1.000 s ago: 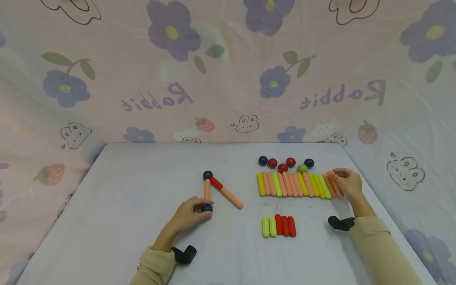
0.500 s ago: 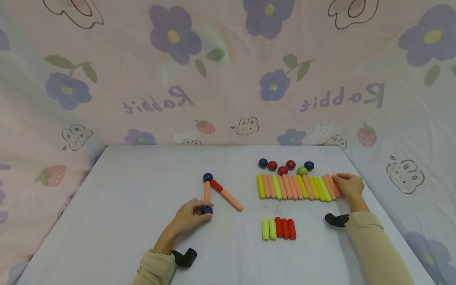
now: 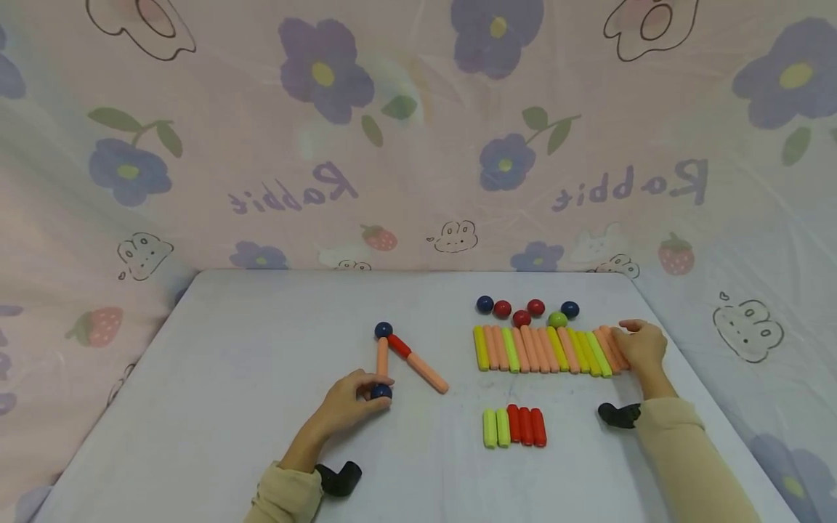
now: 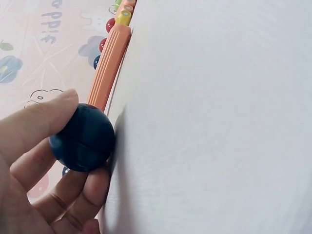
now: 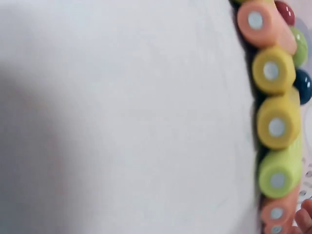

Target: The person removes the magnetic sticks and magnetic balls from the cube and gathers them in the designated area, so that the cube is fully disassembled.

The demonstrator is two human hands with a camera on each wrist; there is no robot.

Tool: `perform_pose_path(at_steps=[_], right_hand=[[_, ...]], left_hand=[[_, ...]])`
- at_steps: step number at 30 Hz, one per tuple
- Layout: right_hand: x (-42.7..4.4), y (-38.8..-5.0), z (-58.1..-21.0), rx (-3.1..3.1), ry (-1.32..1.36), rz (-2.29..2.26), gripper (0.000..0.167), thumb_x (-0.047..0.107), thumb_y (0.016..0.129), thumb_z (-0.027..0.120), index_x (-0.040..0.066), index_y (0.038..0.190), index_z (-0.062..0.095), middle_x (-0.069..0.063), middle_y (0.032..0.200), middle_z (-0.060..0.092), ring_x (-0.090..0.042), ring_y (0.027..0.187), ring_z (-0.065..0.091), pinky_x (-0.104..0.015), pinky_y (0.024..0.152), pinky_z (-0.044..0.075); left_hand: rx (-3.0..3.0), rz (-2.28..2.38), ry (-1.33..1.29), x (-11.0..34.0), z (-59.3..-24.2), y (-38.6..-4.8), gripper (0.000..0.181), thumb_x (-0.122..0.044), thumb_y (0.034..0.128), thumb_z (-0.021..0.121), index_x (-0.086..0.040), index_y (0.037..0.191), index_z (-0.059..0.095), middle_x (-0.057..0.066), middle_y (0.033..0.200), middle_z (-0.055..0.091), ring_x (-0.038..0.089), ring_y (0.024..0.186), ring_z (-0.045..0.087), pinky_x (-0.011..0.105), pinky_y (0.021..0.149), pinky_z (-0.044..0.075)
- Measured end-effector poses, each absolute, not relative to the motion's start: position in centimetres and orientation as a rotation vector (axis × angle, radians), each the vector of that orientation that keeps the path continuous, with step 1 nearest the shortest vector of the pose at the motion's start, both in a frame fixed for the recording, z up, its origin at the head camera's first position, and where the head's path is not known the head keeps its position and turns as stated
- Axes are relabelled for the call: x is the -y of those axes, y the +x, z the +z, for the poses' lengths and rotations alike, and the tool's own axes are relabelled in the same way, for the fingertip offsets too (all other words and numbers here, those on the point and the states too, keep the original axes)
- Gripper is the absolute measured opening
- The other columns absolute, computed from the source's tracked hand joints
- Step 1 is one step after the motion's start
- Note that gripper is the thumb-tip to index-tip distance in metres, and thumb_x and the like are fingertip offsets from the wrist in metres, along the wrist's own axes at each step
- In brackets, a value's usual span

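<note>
My left hand (image 3: pixel 353 398) pinches a dark blue ball (image 4: pixel 83 139) between thumb and fingers, low over the white table. An orange magnetic rod (image 4: pixel 109 68) joins that ball to a second blue ball (image 3: pixel 383 330) farther back. From the second ball a short red rod (image 3: pixel 399 346) and a longer orange rod (image 3: pixel 428 373) slant toward the front right. My right hand (image 3: pixel 643 347) is at the right end of the row of magnetic rods (image 3: pixel 543 350), touching the last orange rods (image 3: pixel 611 349). Its grip is mostly hidden; only fingertips (image 5: pixel 306 214) show in the right wrist view.
Behind the row lie loose balls: red (image 3: pixel 502 309), blue (image 3: pixel 484 304) and green (image 3: pixel 557 319). In front of it is a group of short rods, light green (image 3: pixel 490 428) and red (image 3: pixel 526 426). A printed cloth (image 3: pixel 405 145) hangs behind the table (image 3: pixel 261 327).
My right hand shifts slightly at the row's end, and the last orange rods change their slant a little. My left hand stays on the blue ball. The head view tilts slightly upward.
</note>
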State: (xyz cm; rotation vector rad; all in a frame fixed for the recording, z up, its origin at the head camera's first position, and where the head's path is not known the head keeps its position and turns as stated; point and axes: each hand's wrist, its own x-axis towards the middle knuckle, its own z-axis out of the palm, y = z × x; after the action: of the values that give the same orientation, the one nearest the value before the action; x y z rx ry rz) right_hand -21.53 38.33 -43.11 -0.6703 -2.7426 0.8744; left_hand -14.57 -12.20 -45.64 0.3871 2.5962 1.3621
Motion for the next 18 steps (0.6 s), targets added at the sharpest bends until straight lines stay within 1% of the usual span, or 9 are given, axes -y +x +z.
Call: perform_pose_path(at_steps=[2, 5, 7, 10, 14, 18], right_hand=[[-37.7, -21.4, -42.8, 2.737, -0.595, 0.843, 0.037, 0.016, 0.093, 0.055, -0.012, 0.116, 0.06, -0.037, 0.119, 0.056, -0.047, 0.106, 0.053, -0.052, 0.086, 0.046], [-36.4, -21.1, -42.2, 2.742, -0.52, 0.853, 0.034, 0.015, 0.092, 0.058, -0.011, 0.114, 0.062, -0.036, 0.113, 0.058, -0.045, 0.1, 0.054, -0.044, 0.077, 0.048], [-35.3, -20.8, -41.7, 2.759, -0.48, 0.87, 0.034, 0.016, 0.093, 0.057, -0.01, 0.114, 0.062, -0.036, 0.113, 0.058, -0.043, 0.099, 0.054, -0.042, 0.076, 0.049], [-33.8, -20.3, -40.9, 2.786, -0.429, 0.9, 0.034, 0.017, 0.094, 0.056, -0.009, 0.116, 0.062, -0.033, 0.113, 0.056, -0.04, 0.098, 0.053, -0.031, 0.07, 0.048], [-31.7, -19.7, -40.1, 2.821, -0.297, 0.923, 0.034, 0.018, 0.096, 0.056, -0.009, 0.116, 0.061, -0.032, 0.113, 0.058, -0.04, 0.1, 0.056, -0.021, 0.069, 0.045], [-29.7, -19.1, -40.0, 2.87, -0.166, 0.943, 0.034, 0.02, 0.097, 0.056, -0.007, 0.117, 0.06, -0.03, 0.115, 0.06, -0.041, 0.103, 0.057, -0.028, 0.074, 0.052]], left_hand=[[-2.593, 1.362, 0.39, 12.2, -45.7, -14.6, 0.029, -0.022, 0.084, 0.074, -0.013, 0.111, 0.071, 0.004, 0.088, 0.058, 0.008, 0.077, 0.046, 0.018, 0.065, 0.036], [-2.603, 1.362, 0.398, 12.2, -45.9, -14.6, 0.029, -0.022, 0.0839, 0.074, -0.013, 0.111, 0.072, 0.004, 0.087, 0.059, 0.008, 0.077, 0.047, 0.018, 0.065, 0.037], [-2.605, 1.364, 0.396, 12.3, -45.9, -14.6, 0.029, -0.022, 0.0838, 0.074, -0.013, 0.111, 0.072, 0.004, 0.087, 0.059, 0.009, 0.078, 0.048, 0.018, 0.065, 0.037], [-2.605, 1.363, 0.399, 12.3, -46.0, -14.6, 0.029, -0.022, 0.0838, 0.074, -0.013, 0.111, 0.072, 0.003, 0.087, 0.059, 0.009, 0.078, 0.048, 0.018, 0.066, 0.037], [-2.596, 1.372, 0.393, 12.3, -45.9, -14.6, 0.029, -0.021, 0.0838, 0.074, -0.013, 0.111, 0.071, 0.004, 0.088, 0.059, 0.009, 0.079, 0.048, 0.018, 0.066, 0.037], [-2.586, 1.381, 0.383, 12.3, -45.9, -14.6, 0.029, -0.022, 0.084, 0.074, -0.013, 0.111, 0.071, 0.005, 0.09, 0.06, 0.011, 0.081, 0.049, 0.018, 0.067, 0.037]])
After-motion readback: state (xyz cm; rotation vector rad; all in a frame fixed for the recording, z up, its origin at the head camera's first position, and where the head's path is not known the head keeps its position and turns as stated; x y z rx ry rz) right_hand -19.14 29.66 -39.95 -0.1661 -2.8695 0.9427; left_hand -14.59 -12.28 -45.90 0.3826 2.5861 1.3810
